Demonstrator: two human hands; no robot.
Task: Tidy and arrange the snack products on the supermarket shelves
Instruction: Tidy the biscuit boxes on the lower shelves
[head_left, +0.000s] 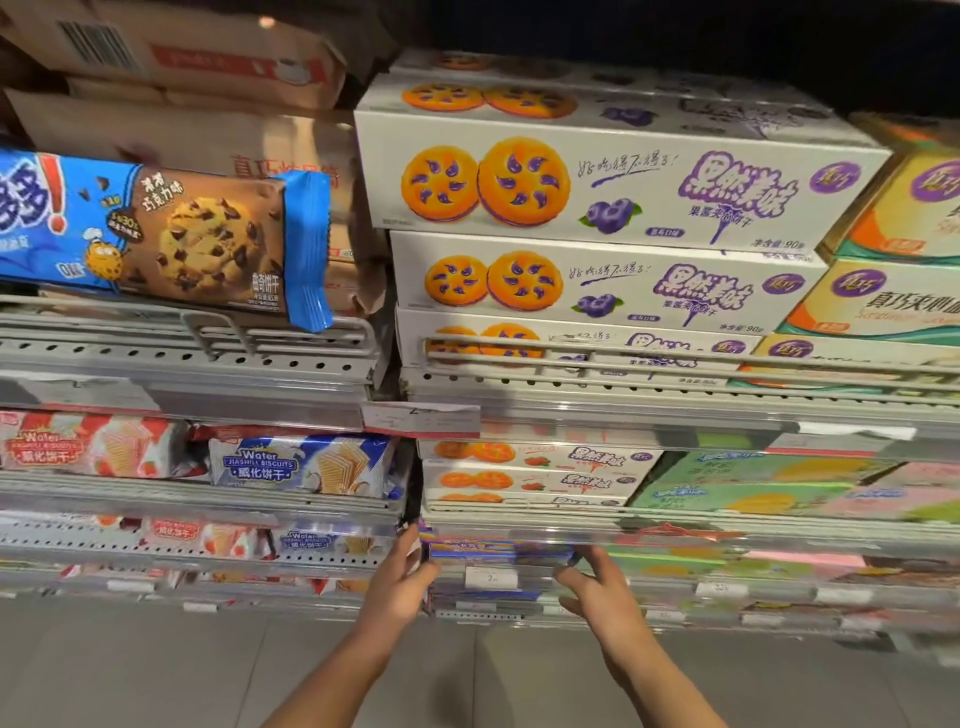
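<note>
Both hands reach low into the third shelf down, one at each end of a blue-purple snack pack (498, 550) that sits at the shelf front, just above a white price tag (491, 577). Left hand (400, 577) has its fingers curled round the pack's left end; right hand (597, 582) has fingers bent toward the right end, contact likely, but blur means I cannot tell if it really pinches. Risks, as a judgement: the pack looks thin and slick, so an uneven pull from one side could twist it or let it slide off the shelf lip to the floor (208, 670). Knuckles sit close to the price tag strip, so a careless shove could knock the tag loose. Neighbouring green boxes (727, 499) on the shelf above and to the right are stacked loosely and could shift if the arm bumps the rail. Up top, the chocolate chip cookie pack (208, 234) already hangs over its wire rail (260, 325), tilted, and could tip if the shelving is jolted.
</note>
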